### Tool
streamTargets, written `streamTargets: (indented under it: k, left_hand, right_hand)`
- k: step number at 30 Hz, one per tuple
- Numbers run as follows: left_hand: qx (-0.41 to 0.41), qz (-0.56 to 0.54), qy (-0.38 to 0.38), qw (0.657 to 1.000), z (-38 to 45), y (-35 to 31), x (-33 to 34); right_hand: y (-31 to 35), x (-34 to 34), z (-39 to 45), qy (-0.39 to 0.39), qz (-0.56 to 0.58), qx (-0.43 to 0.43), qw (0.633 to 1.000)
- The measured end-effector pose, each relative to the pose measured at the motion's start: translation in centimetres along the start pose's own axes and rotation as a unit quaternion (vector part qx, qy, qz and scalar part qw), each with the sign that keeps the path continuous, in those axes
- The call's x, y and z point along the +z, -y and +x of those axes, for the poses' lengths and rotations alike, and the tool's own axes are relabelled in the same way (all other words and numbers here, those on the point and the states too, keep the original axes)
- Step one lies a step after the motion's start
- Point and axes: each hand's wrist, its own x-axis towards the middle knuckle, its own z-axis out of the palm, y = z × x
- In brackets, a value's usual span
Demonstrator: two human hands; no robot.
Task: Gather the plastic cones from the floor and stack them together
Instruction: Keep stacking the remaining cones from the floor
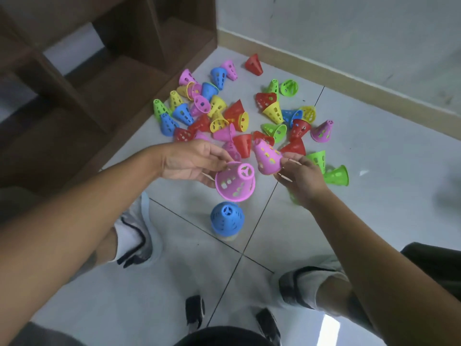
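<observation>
My left hand (pixel 192 162) pinches the rim of a pink perforated cone (pixel 234 182), held above the floor with its narrow top facing me. My right hand (pixel 299 178) pinches the rim of a second pink cone (pixel 267 156), tilted with its tip pointing up and left. Below the two hands an upright stack topped by a blue cone (pixel 225 218) stands on the tiles. Beyond the hands several loose cones (pixel 222 113) in red, yellow, green, blue and pink lie scattered on the floor.
A dark wooden shelf unit (pixel 104 71) borders the pile on the left. A wall with a beige skirting board (pixel 349 78) runs behind the cones. My two feet in grey shoes (pixel 136 240) flank the stack, and green cones (pixel 335 174) lie right of my right hand.
</observation>
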Motion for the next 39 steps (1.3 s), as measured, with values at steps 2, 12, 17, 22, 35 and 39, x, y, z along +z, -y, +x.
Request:
streamTargets:
  k: [2, 12, 17, 22, 35, 39]
  left_hand:
    - [-0.01, -0.004, -0.002, 1.0, -0.9, 0.9, 0.9]
    - [-0.06, 0.021, -0.064, 0.996, -2.9, 6.0, 2.3]
    - [-0.049, -0.046, -0.083, 0.994, -3.0, 8.7, 2.5]
    - [-0.016, -0.074, -0.101, 0.992, -2.5, 10.2, 2.4]
    - [-0.118, -0.178, -0.078, 0.974, -2.3, 12.4, 6.4]
    - [-0.103, -0.232, -0.115, 0.96, -1.5, 13.5, 8.1]
  right_hand:
    - [0.7, 0.5, -1.1, 0.027, 0.028, 0.001, 0.999]
    - [3.7, 3.5, -8.5, 0.227, 0.0, -0.001, 0.974]
    - [2.6, 5.1, -10.4, 0.266, -0.068, 0.02, 0.961]
    - [0.3, 5.2, -10.7, 0.23, -0.12, 0.05, 0.965]
    - [-5.0, 4.2, -10.2, 0.117, -0.134, 0.036, 0.983]
    - [-6.7, 3.3, -10.1, 0.075, -0.172, 0.018, 0.982]
